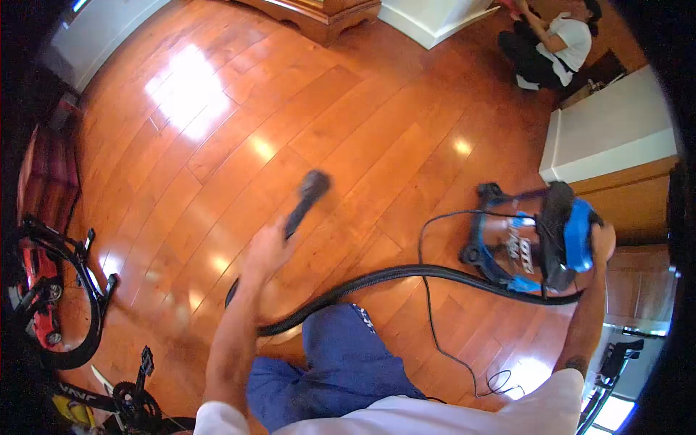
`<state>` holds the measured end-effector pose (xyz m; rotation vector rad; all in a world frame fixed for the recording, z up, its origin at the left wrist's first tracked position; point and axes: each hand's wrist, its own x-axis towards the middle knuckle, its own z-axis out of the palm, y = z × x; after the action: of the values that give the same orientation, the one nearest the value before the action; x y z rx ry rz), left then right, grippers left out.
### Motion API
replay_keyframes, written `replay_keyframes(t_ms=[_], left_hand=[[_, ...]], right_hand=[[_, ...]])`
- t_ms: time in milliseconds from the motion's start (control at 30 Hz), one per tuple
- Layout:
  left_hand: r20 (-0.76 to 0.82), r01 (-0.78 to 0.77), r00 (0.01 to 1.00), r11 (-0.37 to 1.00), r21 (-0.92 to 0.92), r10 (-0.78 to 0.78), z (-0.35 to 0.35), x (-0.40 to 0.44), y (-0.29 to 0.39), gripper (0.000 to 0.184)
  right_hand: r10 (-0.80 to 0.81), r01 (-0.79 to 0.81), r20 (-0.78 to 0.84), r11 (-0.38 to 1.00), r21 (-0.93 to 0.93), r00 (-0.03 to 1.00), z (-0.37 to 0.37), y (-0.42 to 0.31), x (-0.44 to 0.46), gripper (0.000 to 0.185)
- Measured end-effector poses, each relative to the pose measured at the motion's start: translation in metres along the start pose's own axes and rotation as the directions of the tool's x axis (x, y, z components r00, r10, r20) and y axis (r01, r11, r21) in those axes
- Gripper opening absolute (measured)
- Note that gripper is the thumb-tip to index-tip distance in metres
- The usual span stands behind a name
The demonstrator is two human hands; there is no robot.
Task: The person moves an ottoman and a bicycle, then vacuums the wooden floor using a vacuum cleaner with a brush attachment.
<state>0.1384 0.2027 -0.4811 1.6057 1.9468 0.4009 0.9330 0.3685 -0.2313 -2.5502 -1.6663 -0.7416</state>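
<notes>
My left hand (270,250) is closed round the black vacuum nozzle (313,190), which points away from me over the wooden floor (348,109). A black ribbed hose (391,274) runs from beneath my left forearm across the floor to the vacuum cleaner (518,243). That machine has a metallic drum and a blue and black top, and stands at the right. My right hand (603,243) holds the top of it at its far right side; the fingers are partly hidden. A thin black cord (429,319) loops over the floor beside the hose.
Bicycle parts (94,290) and a red toy car (47,297) are at the left edge. Wooden furniture (319,14) stands at the top. Another person (554,47) sits on the floor at the upper right, beyond a white wall corner (616,130).
</notes>
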Motion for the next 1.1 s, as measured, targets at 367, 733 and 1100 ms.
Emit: replay_keyframes(t_ms=[367, 733, 1100], left_hand=[[0.120, -0.104, 0.986, 0.992, -0.074, 0.113, -0.015, 0.011, -0.008, 0.037], [0.047, -0.333, 0.943, 0.933, 0.140, 0.329, 0.112, 0.187, 0.131, 0.044], [0.343, -0.030, 0.938, 0.997, -0.067, 0.051, 0.008, 0.062, 0.023, 0.052]], right_hand=[[0.445, -0.461, 0.226, 0.887, 0.020, 0.866, 0.051, 0.258, -0.079, 0.035], [-0.466, 0.360, 0.130, 0.807, 0.468, 0.875, 0.189, -0.336, -0.285, 0.063], [-0.023, -0.097, 0.456, 0.967, 0.237, 0.889, 0.224, -0.443, -0.309, 0.075]])
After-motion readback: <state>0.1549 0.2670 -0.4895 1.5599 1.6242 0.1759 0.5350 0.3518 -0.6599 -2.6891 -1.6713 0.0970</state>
